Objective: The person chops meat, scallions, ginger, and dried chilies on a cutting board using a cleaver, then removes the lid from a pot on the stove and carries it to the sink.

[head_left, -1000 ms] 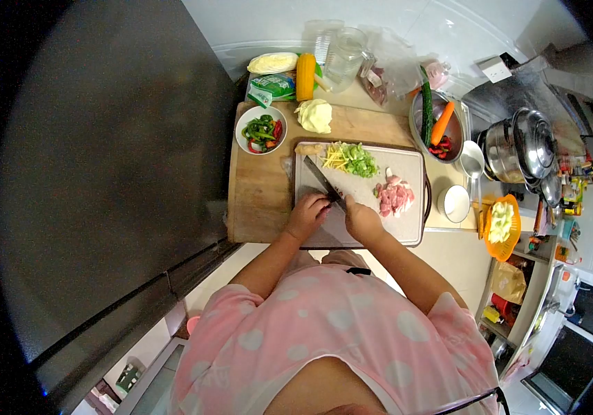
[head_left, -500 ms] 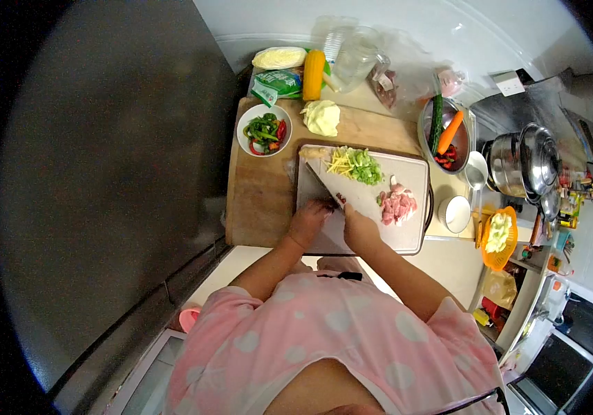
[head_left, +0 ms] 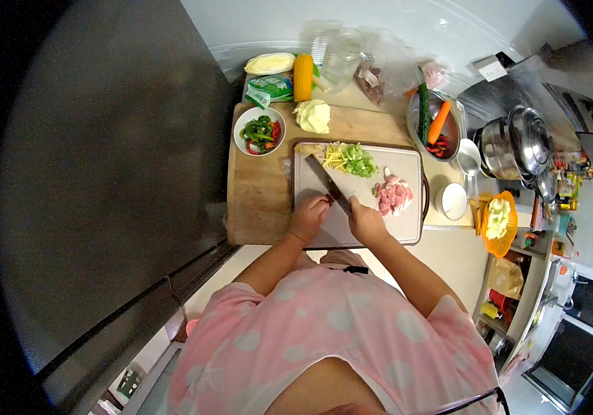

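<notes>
My right hand (head_left: pixel 365 221) is wrapped round the handle of a kitchen knife (head_left: pixel 327 181), whose blade slants up and left over the white cutting board (head_left: pixel 397 227). Close by the blade's left side, the fingers of my left hand (head_left: pixel 308 216) are closed on a small dark red piece (head_left: pixel 330 198), too small to name surely. At the board's far side lie yellow shreds (head_left: pixel 335 156) and chopped green pieces (head_left: pixel 360 163). Pink cut meat (head_left: pixel 394 195) is heaped to the right of the knife.
A wooden board (head_left: pixel 258 200) lies underneath. On it are a bowl of cut peppers (head_left: pixel 260 131) and a cabbage piece (head_left: pixel 312 116). At right stand a metal bowl (head_left: pixel 414 124) with a carrot (head_left: pixel 439 123), a white bowl (head_left: pixel 452 201), an orange basket (head_left: pixel 497 247) and a steel pot (head_left: pixel 500 149).
The knife blade has tipped, showing more of its flat side. Dark red bits seen right of the blade are now out of sight. The whole view has shifted slightly.
</notes>
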`<state>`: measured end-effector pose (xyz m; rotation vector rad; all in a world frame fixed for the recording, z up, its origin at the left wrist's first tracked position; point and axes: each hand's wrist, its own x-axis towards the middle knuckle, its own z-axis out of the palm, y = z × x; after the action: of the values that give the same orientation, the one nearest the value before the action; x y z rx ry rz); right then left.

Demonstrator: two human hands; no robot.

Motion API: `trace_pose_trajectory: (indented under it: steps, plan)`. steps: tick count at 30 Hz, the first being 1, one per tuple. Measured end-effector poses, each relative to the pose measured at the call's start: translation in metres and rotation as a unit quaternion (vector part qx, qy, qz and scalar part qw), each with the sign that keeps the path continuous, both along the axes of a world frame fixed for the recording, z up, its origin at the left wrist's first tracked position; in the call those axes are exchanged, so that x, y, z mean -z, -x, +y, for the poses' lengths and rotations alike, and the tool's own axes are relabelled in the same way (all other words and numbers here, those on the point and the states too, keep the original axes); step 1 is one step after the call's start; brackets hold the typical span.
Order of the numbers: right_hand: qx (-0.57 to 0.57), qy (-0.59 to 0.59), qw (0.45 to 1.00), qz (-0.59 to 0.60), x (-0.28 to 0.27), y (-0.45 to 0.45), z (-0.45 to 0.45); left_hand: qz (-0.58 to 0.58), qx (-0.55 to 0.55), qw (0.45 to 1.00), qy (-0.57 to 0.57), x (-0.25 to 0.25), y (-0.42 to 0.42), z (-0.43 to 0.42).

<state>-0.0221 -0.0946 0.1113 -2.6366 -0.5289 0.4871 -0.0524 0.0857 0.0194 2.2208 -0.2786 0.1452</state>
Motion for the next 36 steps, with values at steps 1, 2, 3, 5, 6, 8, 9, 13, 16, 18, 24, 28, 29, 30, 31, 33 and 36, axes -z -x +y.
trace_pose_trajectory:
  steps: [1, 2, 3, 5, 6, 8, 9, 13, 16, 18, 24, 28, 29, 30, 31, 33, 36]
  plan:
    - [-0.004, -0.005, 1.0, -0.013, 0.001, 0.003, -0.002, 0.003, 0.008, 1.0, -0.012, -0.004, -0.002, 0.002]
    - [-0.007, 0.002, 1.0, -0.008, 0.002, 0.003, -0.003, 0.005, 0.014, 1.0, -0.024, -0.008, -0.003, 0.003]
    - [-0.012, 0.008, 1.0, -0.001, 0.001, 0.004, -0.003, -0.004, 0.015, 0.999, -0.028, -0.009, -0.004, 0.003]
    - [-0.017, 0.011, 1.0, 0.002, 0.002, 0.005, -0.002, -0.023, 0.016, 0.999, -0.036, -0.012, -0.005, 0.004]
    - [-0.018, 0.009, 1.0, -0.001, 0.002, 0.005, -0.002, -0.022, 0.018, 0.999, -0.038, -0.009, -0.005, 0.004]
    - [-0.022, 0.01, 1.0, 0.001, 0.002, 0.005, -0.003, -0.021, 0.021, 0.999, -0.042, -0.003, -0.005, 0.004]
    - [-0.023, 0.012, 1.0, 0.005, 0.0, 0.005, -0.002, -0.022, 0.021, 0.999, -0.039, -0.002, -0.005, 0.004]
    - [-0.027, 0.082, 0.992, 0.095, -0.017, -0.002, 0.01, -0.003, 0.01, 0.999, -0.034, 0.002, -0.004, 0.003]
    - [-0.024, 0.071, 0.993, 0.092, -0.011, 0.001, 0.015, 0.001, 0.006, 0.999, -0.053, 0.007, -0.001, 0.003]
    - [-0.029, 0.047, 0.997, 0.049, 0.005, 0.002, 0.016, 0.01, 0.006, 0.998, -0.059, 0.011, -0.002, 0.004]
    - [-0.025, 0.041, 0.999, 0.017, 0.011, 0.006, 0.022, 0.002, 0.01, 0.998, -0.06, -0.002, -0.001, 0.003]
    - [0.001, 0.062, 0.998, 0.028, 0.017, 0.006, 0.022, -0.03, 0.019, 0.998, -0.053, -0.004, 0.003, 0.001]
    - [0.016, 0.043, 0.999, 0.02, 0.015, 0.004, 0.019, -0.038, 0.019, 0.998, -0.049, -0.004, 0.0, 0.001]
    - [0.031, 0.024, 0.999, 0.014, 0.01, 0.003, 0.015, -0.027, 0.015, 0.999, -0.031, -0.002, 0.0, 0.001]
    - [0.046, 0.006, 0.999, 0.008, 0.007, 0.003, 0.011, -0.016, 0.011, 1.0, -0.012, -0.001, 0.001, 0.001]
    - [0.055, -0.009, 0.998, 0.017, 0.01, 0.005, 0.005, -0.008, 0.01, 1.0, 0.004, 0.001, -0.002, 0.001]
    - [0.034, 0.012, 0.999, 0.036, 0.002, 0.012, 0.002, -0.004, 0.013, 1.0, -0.003, 0.002, 0.001, 0.001]
